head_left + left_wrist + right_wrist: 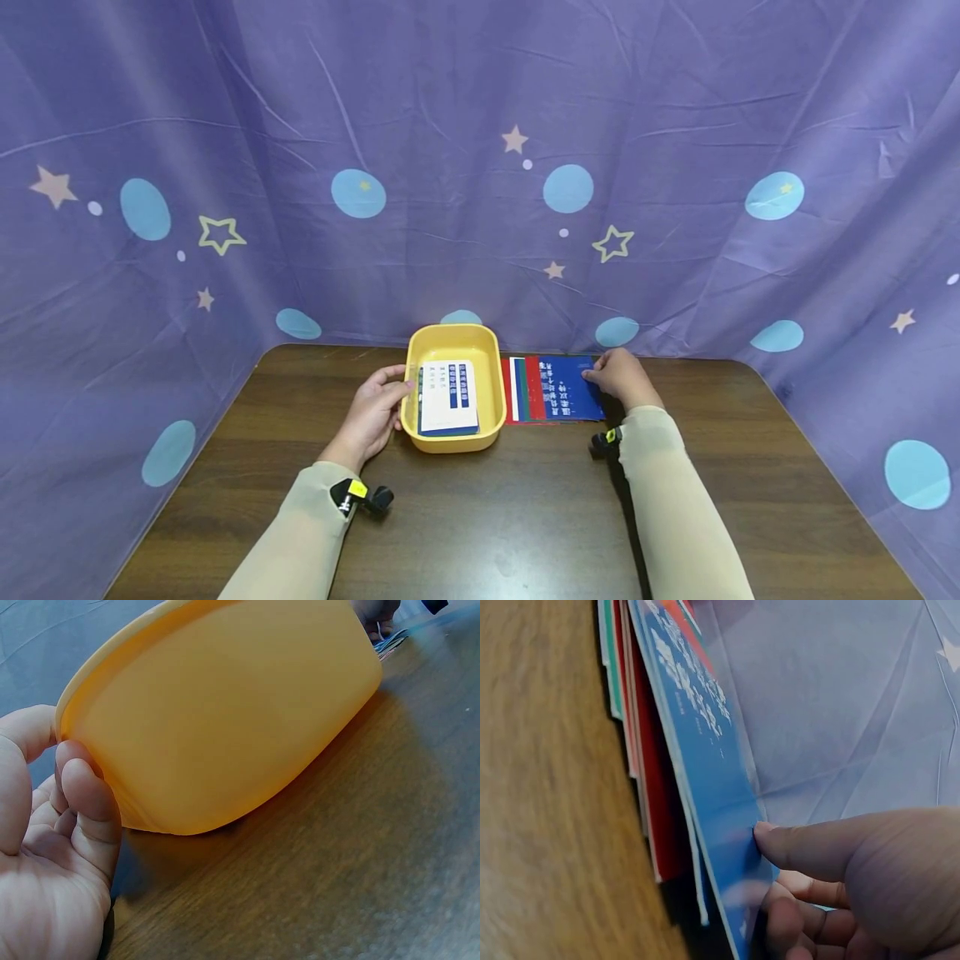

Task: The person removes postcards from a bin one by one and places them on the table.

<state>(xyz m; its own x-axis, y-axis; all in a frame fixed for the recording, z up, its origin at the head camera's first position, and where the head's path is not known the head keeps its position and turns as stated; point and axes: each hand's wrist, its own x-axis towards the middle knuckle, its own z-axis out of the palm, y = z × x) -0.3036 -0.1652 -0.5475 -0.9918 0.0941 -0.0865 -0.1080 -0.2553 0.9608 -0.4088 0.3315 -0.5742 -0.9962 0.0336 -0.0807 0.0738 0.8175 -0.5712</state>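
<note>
A yellow tray [452, 445] stands at the back of the table, holding a white card [442, 417] with blue print over a darker one. The left hand [372, 414] grips its left rim, thumb over the edge; the left wrist view shows the fingers [90, 787] against the wall of the yellow tray [225, 720]. Right of the tray lies a fanned row of red, white, green and blue cards [534, 392]. The right hand [624, 377] pinches the right edge of the blue card [573, 387]; in the right wrist view its thumb lies on the blue card [720, 802].
A brown wooden table [495, 517] extends in front of the tray and cards. A purple curtain [465, 167] with stars and blue dots hangs right behind them and along both sides. Small black wrist cameras sit at both cuffs.
</note>
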